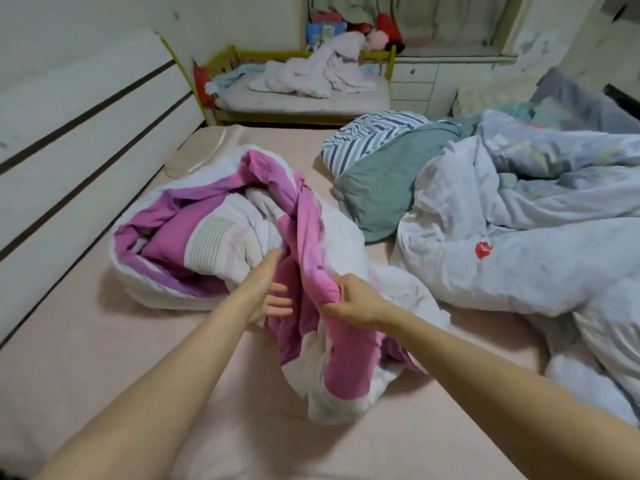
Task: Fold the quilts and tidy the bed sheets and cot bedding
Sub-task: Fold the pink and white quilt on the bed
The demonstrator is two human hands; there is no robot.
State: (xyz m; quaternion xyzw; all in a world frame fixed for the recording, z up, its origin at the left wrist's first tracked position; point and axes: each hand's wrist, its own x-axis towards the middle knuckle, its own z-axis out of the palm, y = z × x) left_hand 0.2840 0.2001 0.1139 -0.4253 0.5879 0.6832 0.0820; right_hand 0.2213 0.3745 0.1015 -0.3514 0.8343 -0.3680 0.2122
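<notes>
Pink quilt (242, 237): crumpled in a heap on the near left of the bed sheet (86, 341), one pink edge lifted clear, seemingly to find a border before folding.
Right hand (353, 301): fingers curled, pinching that raised pink edge.
Left hand (268, 289): fingers straight and spread, slipped against the hanging fabric, gripping nothing; likely feeling for the next edge.
Pale blue quilt (519, 220): bunched on the right, not yet folded, partly over a green pillow (377, 192).
Striped pillow (370, 138): just behind the green one.
Cot (389, 62): far centre; holds a rumpled pale blanket (311, 74) on its mattress, untidied.
</notes>
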